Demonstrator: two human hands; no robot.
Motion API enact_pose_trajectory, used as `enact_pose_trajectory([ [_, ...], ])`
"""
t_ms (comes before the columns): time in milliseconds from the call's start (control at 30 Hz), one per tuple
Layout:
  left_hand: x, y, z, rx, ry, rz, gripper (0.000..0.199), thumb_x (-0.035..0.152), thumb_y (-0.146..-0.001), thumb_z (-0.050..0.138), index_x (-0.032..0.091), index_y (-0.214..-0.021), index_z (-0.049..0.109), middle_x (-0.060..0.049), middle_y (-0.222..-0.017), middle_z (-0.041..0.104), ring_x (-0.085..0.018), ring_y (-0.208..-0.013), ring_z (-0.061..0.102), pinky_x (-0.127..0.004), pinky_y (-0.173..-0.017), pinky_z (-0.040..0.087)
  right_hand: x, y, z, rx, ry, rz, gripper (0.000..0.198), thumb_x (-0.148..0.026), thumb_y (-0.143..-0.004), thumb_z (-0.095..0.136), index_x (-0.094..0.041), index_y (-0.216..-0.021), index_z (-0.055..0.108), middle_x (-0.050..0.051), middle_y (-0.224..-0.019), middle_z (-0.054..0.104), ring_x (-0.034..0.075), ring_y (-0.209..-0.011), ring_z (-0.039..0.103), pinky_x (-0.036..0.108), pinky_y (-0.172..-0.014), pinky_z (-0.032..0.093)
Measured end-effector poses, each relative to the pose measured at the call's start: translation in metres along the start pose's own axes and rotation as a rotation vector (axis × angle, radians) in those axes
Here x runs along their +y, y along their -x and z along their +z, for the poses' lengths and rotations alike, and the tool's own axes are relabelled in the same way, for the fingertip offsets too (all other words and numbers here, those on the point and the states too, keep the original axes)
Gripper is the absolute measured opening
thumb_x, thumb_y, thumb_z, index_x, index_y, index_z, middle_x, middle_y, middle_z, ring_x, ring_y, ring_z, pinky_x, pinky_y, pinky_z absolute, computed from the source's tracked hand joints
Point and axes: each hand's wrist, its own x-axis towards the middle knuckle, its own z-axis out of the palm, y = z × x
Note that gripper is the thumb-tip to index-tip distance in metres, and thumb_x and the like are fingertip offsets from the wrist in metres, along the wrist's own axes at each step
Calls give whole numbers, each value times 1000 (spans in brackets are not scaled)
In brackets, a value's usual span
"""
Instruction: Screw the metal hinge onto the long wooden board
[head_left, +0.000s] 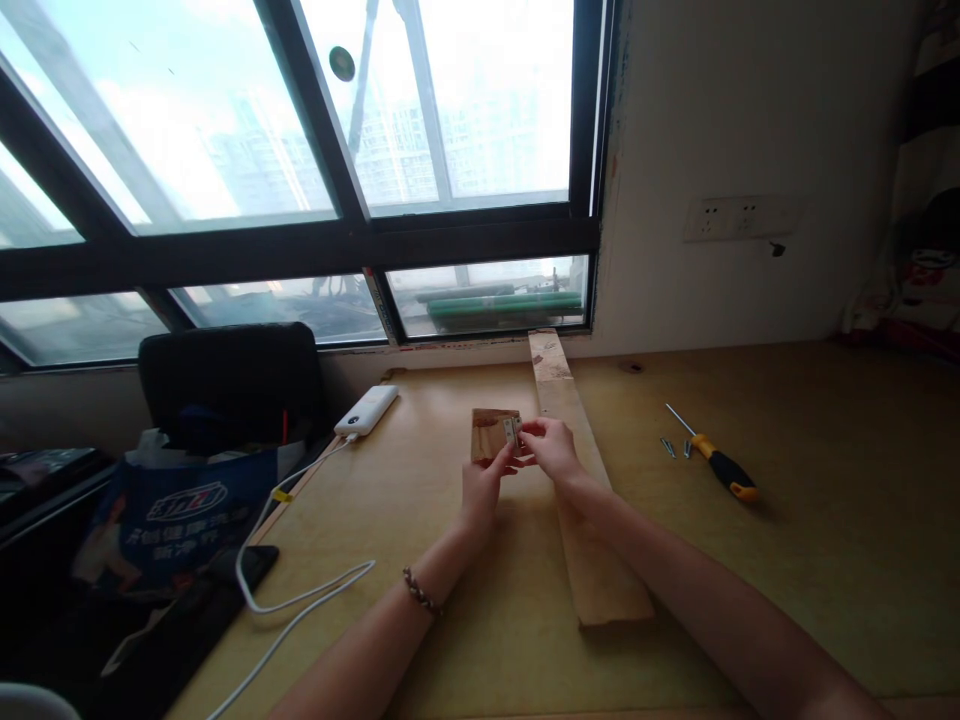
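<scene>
A small wooden block point(487, 432) is held up over the table. My left hand point(487, 485) is closed on its lower edge, the thumb reaching up to a small metal hinge point(511, 430) laid against the block's right part. My right hand point(553, 448) pinches at the hinge's right side with thumb and forefinger; the fingertips partly cover it. Under my right wrist a long wooden board point(607, 570) lies across the table. To the right rest a screwdriver point(724, 465) with a yellow and black handle and a few small screws point(667, 447).
On the table point(825, 520), a white power bank point(367, 410) with a white cable point(300, 605) lies at the left. Beyond the left edge are a black chair point(229, 375) and a blue bag point(187, 520). A window and a wall with a socket strip point(742, 218) stand behind.
</scene>
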Motion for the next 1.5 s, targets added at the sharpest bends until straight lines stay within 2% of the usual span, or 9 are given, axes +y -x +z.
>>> enact_pose_trajectory([
  [133, 0, -8, 5, 35, -63, 74, 31, 33, -63, 70, 6, -77, 66, -6, -53, 63, -14, -48, 58, -25, -49, 46, 0, -6, -7, 45, 66, -70, 7, -16, -71, 58, -13, -76, 63, 5, -72, 67, 15, -53, 64, 21, -40, 50],
  [300, -11, -37, 27, 110, 145, 34, 27, 30, -62, 70, 8, -75, 62, -3, -56, 62, -13, -48, 58, -24, -49, 47, -5, -29, -33, 237, 112, -213, 10, -23, -65, 65, -15, -69, 64, 3, -67, 66, 15, -63, 64, 23, -54, 53],
  [500, -44, -64, 49, 282, 311, -120, 20, 22, -55, 69, 10, -64, 56, 1, -49, 56, -9, -42, 53, -20, -44, 43, -13, -49, -62, 335, -289, -30, 12, -13, -62, 67, -14, -68, 57, 0, -61, 64, 12, -54, 62, 24, -54, 54],
  [667, -52, -65, 47, 115, 260, -95, 21, 24, -56, 69, 12, -56, 52, 3, -41, 49, -6, -34, 43, -17, -36, 32, -11, -53, -69, 300, -351, -21, 25, -5, -62, 66, -13, -84, 56, 2, -68, 67, 12, -58, 64, 23, -58, 55],
  [800, -51, -64, 48, 125, 347, -161, 21, 20, -52, 71, 11, -60, 54, 2, -48, 54, -6, -39, 48, -17, -41, 37, -3, -56, -64, 165, -236, -76, 34, -8, -63, 66, -11, -96, 59, 5, -78, 69, 14, -69, 66, 27, -68, 56],
  [900, -52, -65, 50, 140, 385, -218, 21, 19, -51, 72, 11, -60, 55, 1, -50, 55, -7, -42, 52, -18, -44, 41, 5, -58, -60, 116, -50, -122, 36, -11, -62, 67, -11, -98, 62, 6, -82, 70, 17, -77, 66, 29, -70, 55],
  [1067, -51, -63, 51, 135, 426, -234, 18, 16, -51, 71, 10, -61, 57, 1, -51, 57, -7, -43, 53, -18, -46, 43, 10, -56, -59, 141, 325, -254, 35, -13, -64, 66, -14, -100, 65, 7, -86, 70, 17, -79, 65, 29, -76, 52],
  [1267, -47, -61, 52, 130, 431, -247, 11, 14, -55, 66, 10, -59, 57, -1, -50, 58, -10, -44, 55, -20, -45, 44, 10, -48, -56, 161, 627, -422, 32, -14, -72, 59, -13, -104, 64, 9, -94, 66, 16, -77, 62, 26, -73, 49],
  [1500, -47, -61, 52, 106, 419, -253, 12, 16, -57, 66, 8, -65, 62, -3, -58, 62, -9, -46, 56, -19, -46, 45, 12, -48, -55, 194, 883, -457, 28, -19, -74, 60, -14, -101, 66, 10, -92, 62, 20, -87, 54, 30, -81, 42],
])
